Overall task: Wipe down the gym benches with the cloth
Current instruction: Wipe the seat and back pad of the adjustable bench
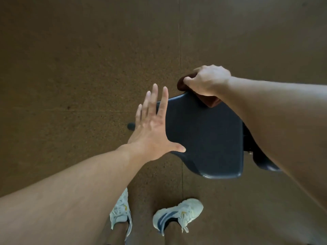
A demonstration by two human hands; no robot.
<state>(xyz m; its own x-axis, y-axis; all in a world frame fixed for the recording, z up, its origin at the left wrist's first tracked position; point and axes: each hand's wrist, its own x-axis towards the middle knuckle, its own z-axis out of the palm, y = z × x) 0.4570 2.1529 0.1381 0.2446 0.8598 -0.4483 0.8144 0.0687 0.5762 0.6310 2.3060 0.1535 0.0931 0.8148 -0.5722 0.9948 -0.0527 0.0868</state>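
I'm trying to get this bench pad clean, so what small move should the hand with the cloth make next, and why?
Probably draw the right hand and its cloth toward you across the pad. The cloth sits bunched at the pad's far edge, most of the dark surface lies nearer, and the left hand rests open at its side.

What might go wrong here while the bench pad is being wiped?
The cloth is bunched at the far edge of the bench pad, partly overhanging it, so the right hand could slide off. The left hand lies flat at the pad's side edge; whether it steadies the pad is unclear. Much of the pad may get missed.
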